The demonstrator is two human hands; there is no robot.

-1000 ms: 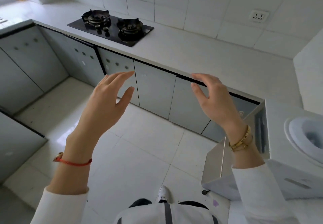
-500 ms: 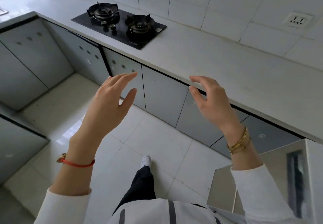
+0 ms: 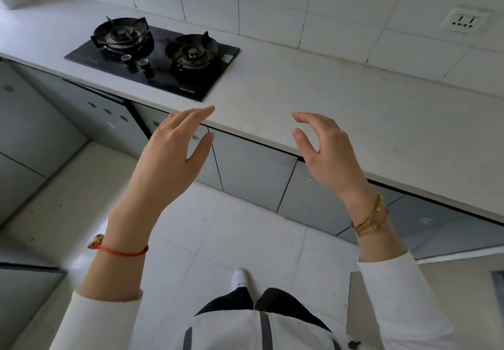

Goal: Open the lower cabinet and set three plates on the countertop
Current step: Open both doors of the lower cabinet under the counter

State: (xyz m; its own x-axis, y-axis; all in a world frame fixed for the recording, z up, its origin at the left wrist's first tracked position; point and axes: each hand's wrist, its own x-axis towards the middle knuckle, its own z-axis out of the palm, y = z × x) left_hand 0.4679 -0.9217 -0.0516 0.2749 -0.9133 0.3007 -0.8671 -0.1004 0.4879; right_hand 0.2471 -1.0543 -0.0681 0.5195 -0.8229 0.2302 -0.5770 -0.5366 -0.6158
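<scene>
A white countertop [image 3: 341, 109] runs from upper left to right, with a row of grey lower cabinet doors [image 3: 251, 169] beneath it, all closed. My left hand [image 3: 171, 156] is raised in front of the cabinets, fingers apart, holding nothing, its fingertips level with the counter's front edge. My right hand [image 3: 327, 153] hovers open at the same height, fingers curved, over the counter edge and touching nothing. No plates are in sight.
A black two-burner gas hob [image 3: 152, 55] is set into the counter at the left. A wall socket [image 3: 462, 21] sits on the tiled wall at upper right. More grey cabinets [image 3: 24, 131] line the left side. A white appliance corner [image 3: 463, 281] juts in at lower right.
I have stepped closer to the counter, which now fills more of the view. Both hands stay raised and open in much the same pose.
</scene>
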